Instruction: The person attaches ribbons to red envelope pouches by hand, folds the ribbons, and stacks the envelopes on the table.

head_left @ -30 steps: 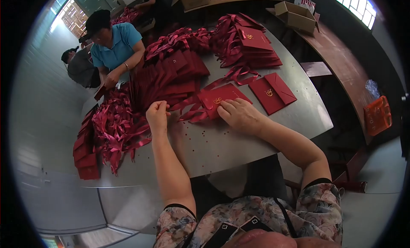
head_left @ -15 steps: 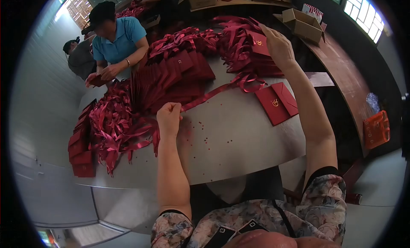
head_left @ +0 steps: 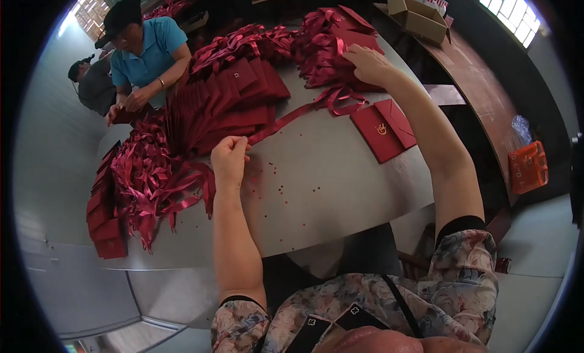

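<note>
My left hand (head_left: 229,161) is closed, pinching the end of a dark red satin ribbon (head_left: 283,122) between thumb and fingers. That ribbon runs to the right across the table and ends in loose loops near a single red paper gift bag (head_left: 383,129), which lies flat with a gold emblem on it. My right hand (head_left: 368,66) reaches over the far stack of red bags (head_left: 359,38), fingers stretched out and touching the ribbons on its near side. Left of centre, a long fanned row of red bags (head_left: 213,110) leans over, with a heap of ribbons (head_left: 146,161) before it.
Small red dots are scattered over the grey table (head_left: 340,201). A co-worker in a blue shirt (head_left: 149,49) handles a red piece at the far left. On the side bench to the right stand an open cardboard box (head_left: 420,21) and an orange bag (head_left: 528,167).
My right hand has come down onto the ribbons of the far stack, from a raised position beside it. The left hand keeps the ribbon; the whole view has shifted slightly.
</note>
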A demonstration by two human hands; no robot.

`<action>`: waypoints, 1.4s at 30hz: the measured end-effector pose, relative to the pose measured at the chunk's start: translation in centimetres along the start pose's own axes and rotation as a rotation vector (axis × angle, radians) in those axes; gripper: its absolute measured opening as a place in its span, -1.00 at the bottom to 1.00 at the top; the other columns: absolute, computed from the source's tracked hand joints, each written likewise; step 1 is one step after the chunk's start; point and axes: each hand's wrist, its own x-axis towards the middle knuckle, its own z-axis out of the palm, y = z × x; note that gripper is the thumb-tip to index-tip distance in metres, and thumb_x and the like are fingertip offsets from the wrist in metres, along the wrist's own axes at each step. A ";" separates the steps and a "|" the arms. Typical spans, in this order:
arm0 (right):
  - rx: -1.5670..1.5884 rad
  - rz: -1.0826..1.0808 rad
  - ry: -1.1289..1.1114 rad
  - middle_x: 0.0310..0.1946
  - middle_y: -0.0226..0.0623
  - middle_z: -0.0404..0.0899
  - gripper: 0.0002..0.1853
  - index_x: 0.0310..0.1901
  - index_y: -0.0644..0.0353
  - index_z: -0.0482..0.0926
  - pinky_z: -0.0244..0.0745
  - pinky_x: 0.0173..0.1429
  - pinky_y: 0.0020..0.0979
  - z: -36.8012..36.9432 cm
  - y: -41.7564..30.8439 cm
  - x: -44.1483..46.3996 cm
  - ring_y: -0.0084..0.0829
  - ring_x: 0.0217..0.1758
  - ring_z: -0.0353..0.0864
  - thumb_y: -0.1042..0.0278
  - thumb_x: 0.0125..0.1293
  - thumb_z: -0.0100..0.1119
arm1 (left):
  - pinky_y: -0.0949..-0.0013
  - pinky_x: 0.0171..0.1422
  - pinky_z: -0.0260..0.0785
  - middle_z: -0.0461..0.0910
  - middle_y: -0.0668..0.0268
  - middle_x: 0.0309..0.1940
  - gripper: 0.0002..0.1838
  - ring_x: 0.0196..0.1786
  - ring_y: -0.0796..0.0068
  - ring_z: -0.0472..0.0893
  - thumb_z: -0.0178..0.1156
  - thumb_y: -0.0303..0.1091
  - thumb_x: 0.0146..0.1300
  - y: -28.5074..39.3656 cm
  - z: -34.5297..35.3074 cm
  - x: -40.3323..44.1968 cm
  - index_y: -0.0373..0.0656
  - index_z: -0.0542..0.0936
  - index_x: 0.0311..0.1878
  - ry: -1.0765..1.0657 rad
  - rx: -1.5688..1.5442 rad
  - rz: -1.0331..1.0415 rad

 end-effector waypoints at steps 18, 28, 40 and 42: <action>0.152 0.318 -0.028 0.29 -0.08 0.44 -0.46 0.26 0.20 0.51 0.38 0.36 -0.14 -1.6 -8.2 -19.4 -0.03 0.27 0.48 0.07 0.35 0.25 | 0.52 -0.35 0.35 0.63 0.42 -0.45 -0.80 -0.47 0.68 0.47 0.22 -0.31 0.35 -1.1 1.0 0.2 -0.26 0.66 -0.28 0.002 0.105 0.191; 0.320 0.118 0.110 -0.01 -0.13 0.56 -0.72 -0.02 0.17 0.63 0.45 0.20 -0.17 -3.4 -10.8 -12.9 -0.04 0.10 0.56 0.26 0.28 0.27 | 0.41 -0.41 0.34 0.53 0.37 -0.64 -0.69 -0.58 0.61 0.47 0.26 -0.23 0.33 0.0 0.9 -0.2 -0.27 0.59 -0.44 0.040 0.016 0.108; 0.008 -0.053 -0.149 -0.12 -0.14 0.67 -0.81 -0.13 0.13 0.69 0.53 0.05 -0.17 2.8 -13.3 -1.3 -0.10 -0.03 0.65 0.33 0.25 0.20 | 0.56 -0.39 0.30 0.60 0.39 -0.50 -0.76 -0.54 0.69 0.45 0.20 -0.30 0.41 1.4 -1.3 -0.2 -0.23 0.61 -0.37 0.301 -0.224 0.077; 0.162 -0.100 -0.127 -0.18 -0.11 0.70 -0.81 -0.17 0.16 0.70 0.55 -0.01 -0.17 2.2 -14.2 -1.8 -0.09 -0.10 0.68 0.31 0.25 0.22 | 0.58 -0.39 0.26 0.61 0.40 -0.46 -0.77 -0.51 0.71 0.44 0.20 -0.30 0.42 2.0 -1.5 -0.6 -0.23 0.61 -0.35 0.298 -0.277 0.118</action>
